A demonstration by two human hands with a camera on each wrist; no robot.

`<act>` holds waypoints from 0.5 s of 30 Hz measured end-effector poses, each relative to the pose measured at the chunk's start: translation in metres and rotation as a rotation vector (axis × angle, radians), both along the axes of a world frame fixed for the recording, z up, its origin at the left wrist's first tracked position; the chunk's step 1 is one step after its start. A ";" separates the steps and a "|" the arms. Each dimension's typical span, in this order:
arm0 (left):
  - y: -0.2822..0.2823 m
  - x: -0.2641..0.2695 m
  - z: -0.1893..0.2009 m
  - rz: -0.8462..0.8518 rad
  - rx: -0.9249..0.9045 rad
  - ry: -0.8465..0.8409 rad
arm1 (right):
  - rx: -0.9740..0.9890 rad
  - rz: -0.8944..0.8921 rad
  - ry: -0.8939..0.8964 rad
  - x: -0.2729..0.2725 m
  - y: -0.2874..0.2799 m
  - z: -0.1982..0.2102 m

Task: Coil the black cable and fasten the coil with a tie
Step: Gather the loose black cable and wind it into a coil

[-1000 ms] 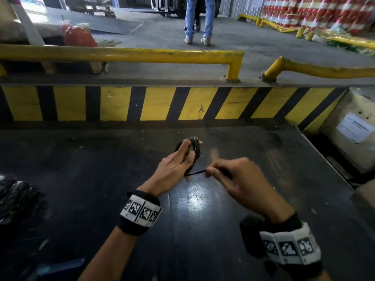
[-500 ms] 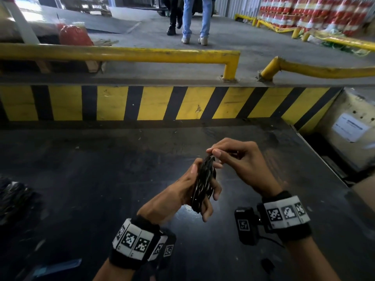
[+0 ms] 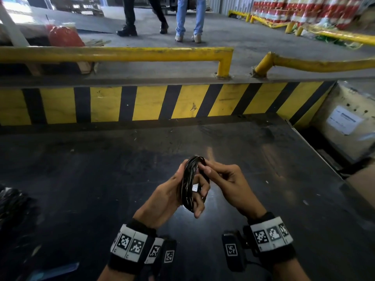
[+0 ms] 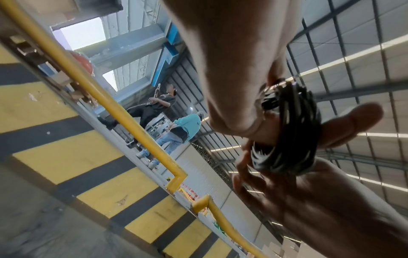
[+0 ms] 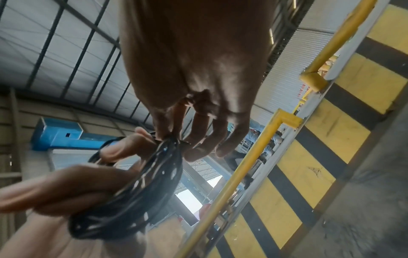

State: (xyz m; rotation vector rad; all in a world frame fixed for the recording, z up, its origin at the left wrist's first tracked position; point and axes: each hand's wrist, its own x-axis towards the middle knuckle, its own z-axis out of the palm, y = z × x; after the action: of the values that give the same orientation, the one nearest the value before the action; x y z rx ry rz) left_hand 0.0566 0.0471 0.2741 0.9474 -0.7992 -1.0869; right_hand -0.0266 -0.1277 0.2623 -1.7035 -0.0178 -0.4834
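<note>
The black cable (image 3: 189,182) is wound into a small tight coil, held upright above the dark table. My left hand (image 3: 178,191) grips the coil with its fingers curled through the loop, as the left wrist view shows on the coil (image 4: 291,132). My right hand (image 3: 221,179) pinches the top of the coil between thumb and forefinger; the right wrist view shows that pinch on the coil (image 5: 141,190). I cannot make out a tie in any view.
The dark glossy table (image 3: 101,189) runs to a yellow-and-black striped barrier (image 3: 142,102) at the back. A dark heap (image 3: 10,201) lies at the left edge. A carton (image 3: 345,122) stands past the table's right edge. Two people stand beyond the yellow rail (image 3: 121,53).
A second ago my right hand pulled a loose cable end out to the right; it has since come up to the coil's top. My left hand turned the coil edge-on.
</note>
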 end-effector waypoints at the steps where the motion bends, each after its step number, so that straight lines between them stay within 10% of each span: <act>1: 0.000 0.000 0.000 0.053 0.021 -0.028 | -0.042 -0.034 0.002 0.000 -0.003 -0.004; 15: -0.026 -0.016 -0.046 0.684 0.382 -0.771 | -0.505 -0.362 0.036 -0.037 -0.015 -0.046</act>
State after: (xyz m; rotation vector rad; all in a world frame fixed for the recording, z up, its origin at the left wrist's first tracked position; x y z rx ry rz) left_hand 0.0410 0.0209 0.2278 1.8531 -0.7817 -0.2436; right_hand -0.0637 -0.1429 0.2164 -2.2250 0.2146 -0.7626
